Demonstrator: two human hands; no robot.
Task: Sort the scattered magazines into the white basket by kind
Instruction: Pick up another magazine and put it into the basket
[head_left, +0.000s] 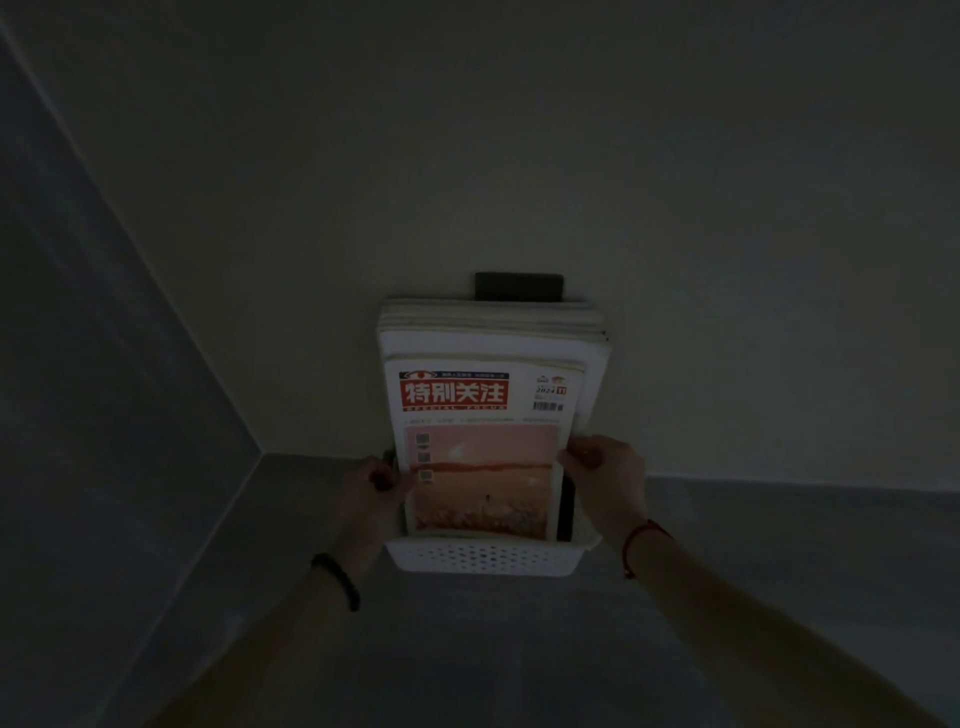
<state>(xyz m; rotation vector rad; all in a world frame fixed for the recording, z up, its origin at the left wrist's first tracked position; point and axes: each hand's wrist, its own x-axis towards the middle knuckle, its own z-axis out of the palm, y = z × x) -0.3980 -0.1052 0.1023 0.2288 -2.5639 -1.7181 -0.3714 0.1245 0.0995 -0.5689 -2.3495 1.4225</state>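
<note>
Magazines stand upright in the white basket against a dim wall, long axis vertical. Left hand and right hand flank the front magazine, fingers pinching its side edges; a dark item crowds the right.

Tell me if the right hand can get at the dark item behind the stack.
Probably not directly. The right hand grips the front magazine, and the stack stands between it and the dark item.
</note>
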